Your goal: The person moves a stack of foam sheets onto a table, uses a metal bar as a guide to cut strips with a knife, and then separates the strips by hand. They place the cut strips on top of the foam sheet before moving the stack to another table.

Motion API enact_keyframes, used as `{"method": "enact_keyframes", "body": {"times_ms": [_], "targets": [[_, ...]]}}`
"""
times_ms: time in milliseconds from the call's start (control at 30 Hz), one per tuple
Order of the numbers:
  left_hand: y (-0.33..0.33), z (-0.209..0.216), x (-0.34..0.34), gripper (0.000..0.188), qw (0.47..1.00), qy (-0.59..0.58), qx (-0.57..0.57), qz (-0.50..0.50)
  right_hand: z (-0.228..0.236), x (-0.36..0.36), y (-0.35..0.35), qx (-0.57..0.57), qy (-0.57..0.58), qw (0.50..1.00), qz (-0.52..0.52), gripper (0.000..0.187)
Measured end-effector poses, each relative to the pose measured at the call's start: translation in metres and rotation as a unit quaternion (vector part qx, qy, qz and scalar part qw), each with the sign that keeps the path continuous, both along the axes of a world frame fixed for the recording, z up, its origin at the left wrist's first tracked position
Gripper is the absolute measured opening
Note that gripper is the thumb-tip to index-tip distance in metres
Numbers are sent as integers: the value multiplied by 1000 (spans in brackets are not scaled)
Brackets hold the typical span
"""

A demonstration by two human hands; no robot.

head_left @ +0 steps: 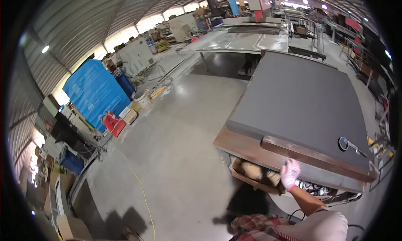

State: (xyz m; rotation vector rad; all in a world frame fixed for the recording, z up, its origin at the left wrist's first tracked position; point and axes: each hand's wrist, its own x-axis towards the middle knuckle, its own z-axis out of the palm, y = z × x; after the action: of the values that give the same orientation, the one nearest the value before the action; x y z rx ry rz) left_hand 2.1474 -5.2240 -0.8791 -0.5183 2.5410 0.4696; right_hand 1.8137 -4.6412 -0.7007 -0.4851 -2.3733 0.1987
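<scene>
My right hand [290,173], in a pale glove with a pink cuff, reaches to the front edge of a workbench [238,145]. Its fingers look stretched out over the edge; a small grey patch at their tips is too small to make out. Just beyond them lies a long brown bar [301,152] along the front of a dark grey sheet [301,94] covering the bench top. A round white-rimmed piece [343,143] with a slim light-coloured tool [357,149] rests on the sheet's right side. My left hand is out of the picture.
Below the bench top, a box [255,183] holds tan rounded things; round black-and-white pieces [312,187] sit beside it. A yellow cord [140,184] crosses the floor. To the left stand a blue-wrapped stack [94,92] and a white bucket [142,98]. Ahead is a large pale table [234,41].
</scene>
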Motion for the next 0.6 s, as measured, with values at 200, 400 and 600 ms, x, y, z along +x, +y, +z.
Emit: {"method": "enact_keyframes", "body": {"times_ms": [200,400,600], "targets": [[-34,84,-218,37,979,-47,139,140,21,-199,-252,-159,-246,871,395,27],[-129,67,-427,29,979,-36,173,101,76,-362,-466,-205,-541,553,599,47],[-267,68,-683,21,975,21,188,117,-19,-514,-482,-350,-495,671,426,43]]}}
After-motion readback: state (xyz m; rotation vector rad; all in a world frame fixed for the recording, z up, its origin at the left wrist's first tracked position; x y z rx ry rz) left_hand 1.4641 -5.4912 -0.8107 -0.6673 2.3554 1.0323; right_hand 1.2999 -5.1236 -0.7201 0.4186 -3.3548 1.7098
